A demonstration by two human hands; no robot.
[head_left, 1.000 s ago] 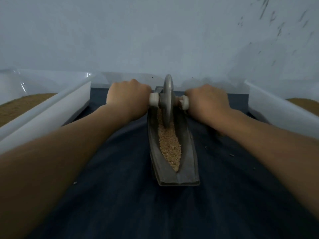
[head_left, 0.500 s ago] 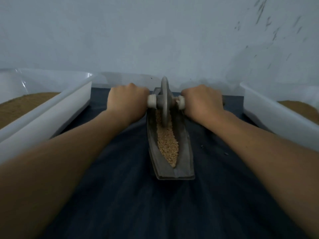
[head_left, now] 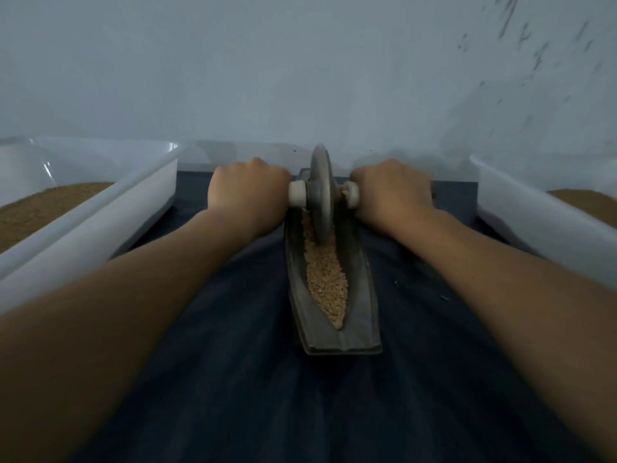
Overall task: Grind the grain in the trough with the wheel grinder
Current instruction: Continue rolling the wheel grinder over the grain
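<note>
Pale wall (head_left: pixel 267 61) fills the top half of my feed, and below it a dark blue cloth (head_left: pixel 250 379) covers the work surface. White plastic tubs stand at either edge, the left tub (head_left: pixel 100 208) and the right tub (head_left: pixel 534 212), each with brown ground meal in it. Between them the dark boat-shaped trough (head_left: pixel 364 295) lies lengthwise on the cloth, pointing away from me.

At its far end the left hand (head_left: pixel 247 192) and right hand (head_left: pixel 390 192) sit one on each side, backs up, fingers curled down round the axle (head_left: pixel 297 194). I see only knuckles, so I cannot tell how tight the grip is. The wheel grinder (head_left: pixel 320 195) stands upright on edge between the fists, its rim down in the grain (head_left: pixel 325 282). That grain lies as a tan strip along the groove, from under the wheel to a point near the closer end. A few specks (head_left: pixel 444 297) lie on the cloth right of the trough.

I judge the wheel to be at the far limit of its run, so the stroke due is a roll back toward me. The grain looks coarse, so plenty of passes remain. I would press evenly through both wrists so the wheel stays vertical and does not ride up a wall. I would also stop short of the closer tip, or grain will spill over the lip
</note>
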